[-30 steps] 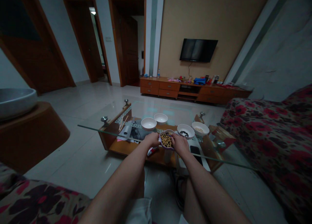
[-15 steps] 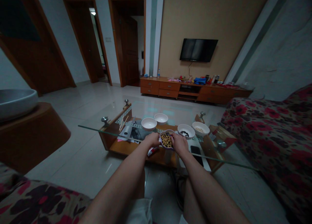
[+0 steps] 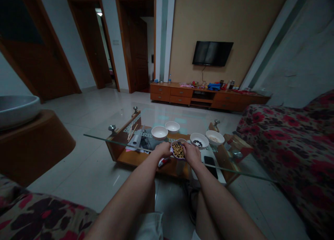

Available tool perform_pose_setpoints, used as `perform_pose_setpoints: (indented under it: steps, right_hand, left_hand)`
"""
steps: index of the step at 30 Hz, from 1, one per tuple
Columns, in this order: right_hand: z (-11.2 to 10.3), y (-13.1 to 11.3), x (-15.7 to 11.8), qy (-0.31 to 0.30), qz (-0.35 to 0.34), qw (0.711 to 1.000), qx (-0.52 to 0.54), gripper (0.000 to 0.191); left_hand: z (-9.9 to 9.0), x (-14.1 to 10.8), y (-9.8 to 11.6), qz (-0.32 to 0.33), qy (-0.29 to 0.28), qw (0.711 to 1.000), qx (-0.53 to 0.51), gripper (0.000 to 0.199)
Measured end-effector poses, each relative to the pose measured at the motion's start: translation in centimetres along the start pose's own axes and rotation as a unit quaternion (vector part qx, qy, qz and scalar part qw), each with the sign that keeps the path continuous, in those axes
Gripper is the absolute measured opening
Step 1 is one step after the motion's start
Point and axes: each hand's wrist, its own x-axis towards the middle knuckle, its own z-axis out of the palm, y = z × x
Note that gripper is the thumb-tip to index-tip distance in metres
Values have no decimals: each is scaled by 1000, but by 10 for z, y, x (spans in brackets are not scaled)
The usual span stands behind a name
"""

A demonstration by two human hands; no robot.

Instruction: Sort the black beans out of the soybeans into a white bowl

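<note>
Head-worn view, forward and down over the left hand (image 3: 163, 149) and right hand (image 3: 191, 154)

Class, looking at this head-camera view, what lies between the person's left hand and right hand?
In the head view, a purple-rimmed bowl of yellow beans lies between the left hand and the right hand.

Hands (image 3: 164, 150) (image 3: 191, 154) holding bean bowl (image 3: 180, 140), white bowls (image 3: 159, 132) nearby

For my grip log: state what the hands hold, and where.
The left hand and right hand hold a purple-rimmed bowl of beans by opposite sides of its rim.
</note>
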Motion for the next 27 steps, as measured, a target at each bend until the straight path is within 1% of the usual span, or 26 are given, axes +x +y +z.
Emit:
perform_pose_setpoints:
  steps: [8,11,17,27]
  right_hand:
    - [0,3,0,12,-22,1000,-1,35]
    - [1,6,1,18,-29,999,-10,36]
    - [-1,5,0,12,-23,999,-26,35]
    - [0,4,0,5,-7,1000,-19,34]
  left_hand:
    - [5,4,-4,8,8,1000,-11,39]
    - [4,3,-4,6,7,1000,-9,37]
    - [1,1,-1,5,5,1000,-4,38]
    - [1,1,-1,2,-1,1000,-1,35]
